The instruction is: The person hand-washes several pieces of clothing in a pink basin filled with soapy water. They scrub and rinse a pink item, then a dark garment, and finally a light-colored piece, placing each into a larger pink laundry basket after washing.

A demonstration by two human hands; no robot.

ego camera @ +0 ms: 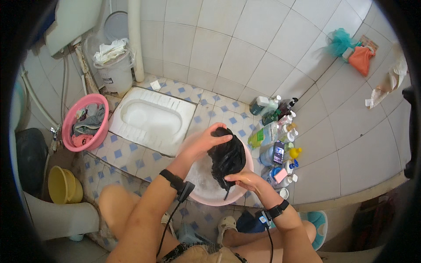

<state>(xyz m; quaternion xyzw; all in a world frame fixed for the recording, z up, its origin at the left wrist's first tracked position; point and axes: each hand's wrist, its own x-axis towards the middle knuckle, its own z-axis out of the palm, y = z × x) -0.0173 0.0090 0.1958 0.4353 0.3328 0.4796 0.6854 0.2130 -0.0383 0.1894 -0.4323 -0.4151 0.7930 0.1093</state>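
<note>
A wet black cloth item, seemingly a garment (230,154), is stretched between my two hands above a pink basin (217,201) of cloudy, sudsy water. At its upper end my left hand (212,139) grips the bunched fabric, thumb on top. Lower down on the right side, my right hand (245,179) pinches the edge of the cloth. A thin dark strip dangles from the bottom toward the water. Part of the basin's far side is hidden behind my left arm and the cloth.
Several bottles (271,134) line the right wall, with a phone (278,153) propped among them. Beyond the basin lies a squat toilet (151,120). On the left are a pink tub of clothes (107,126), a yellow bucket (59,185) and a lined waste bin (115,77).
</note>
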